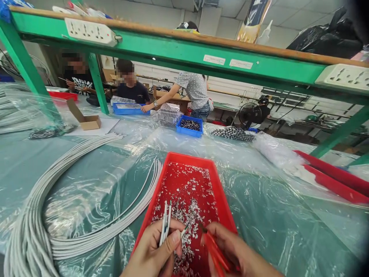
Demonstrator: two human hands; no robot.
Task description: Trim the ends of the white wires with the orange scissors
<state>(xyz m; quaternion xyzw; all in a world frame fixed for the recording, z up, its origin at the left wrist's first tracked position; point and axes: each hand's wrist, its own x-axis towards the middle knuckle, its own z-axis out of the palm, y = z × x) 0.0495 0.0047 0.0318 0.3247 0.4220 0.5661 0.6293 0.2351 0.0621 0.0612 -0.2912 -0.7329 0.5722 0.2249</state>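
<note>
My left hand (157, 252) is at the bottom edge, over the near end of a red tray (221, 196). It pinches a few white cable ends (165, 223) that stick up between thumb and fingers. My right hand (238, 254) is beside it and grips a red-handled tool (215, 250), its tip pointing toward the cable ends. The tray holds many small silver metal pieces (187, 192) spread over its bottom. The cable ends and the tool tip are a short gap apart.
A large bundle of grey-white cables (43, 215) curves across the plastic-covered table on the left. Blue bins (189, 126), a cardboard box (89, 121) and more red trays (331, 179) lie farther off. Other people work across the table under a green shelf frame (173, 48).
</note>
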